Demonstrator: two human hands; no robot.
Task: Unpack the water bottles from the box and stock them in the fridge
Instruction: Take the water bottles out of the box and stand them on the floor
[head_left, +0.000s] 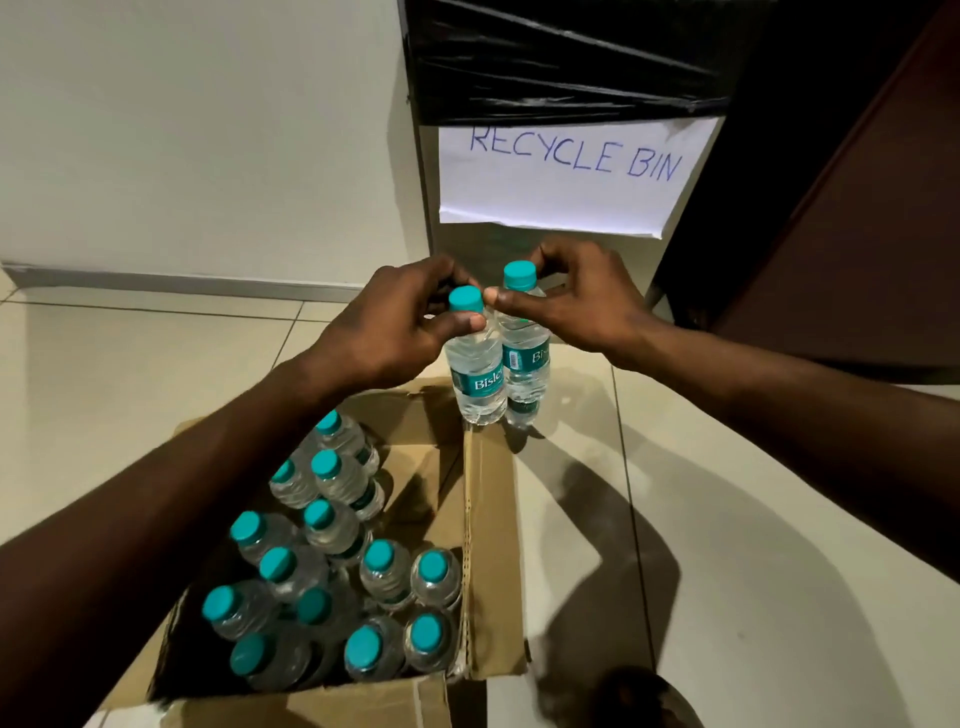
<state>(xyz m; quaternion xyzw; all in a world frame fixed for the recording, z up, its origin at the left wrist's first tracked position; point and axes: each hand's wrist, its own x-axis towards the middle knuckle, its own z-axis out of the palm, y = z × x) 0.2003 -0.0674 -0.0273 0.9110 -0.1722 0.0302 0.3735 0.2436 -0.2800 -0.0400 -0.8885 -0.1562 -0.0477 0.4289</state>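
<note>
An open cardboard box (488, 545) sits on the tiled floor, holding several clear water bottles (332, 525) with teal caps. Beyond its far right corner I hold two more bottles side by side. My left hand (400, 317) pinches the neck of the nearer bottle (475, 374) just under its cap. My right hand (576, 296) grips the neck of the farther bottle (527, 358). Both bottles hang upright, their bases close to the floor. No fridge is in view.
A bin lined with a black bag (566, 62) stands straight ahead, with a paper sign (566, 171) reading RECYCLE BIN. A dark wooden panel (857, 208) rises at the right. A pale wall (208, 130) lies to the left.
</note>
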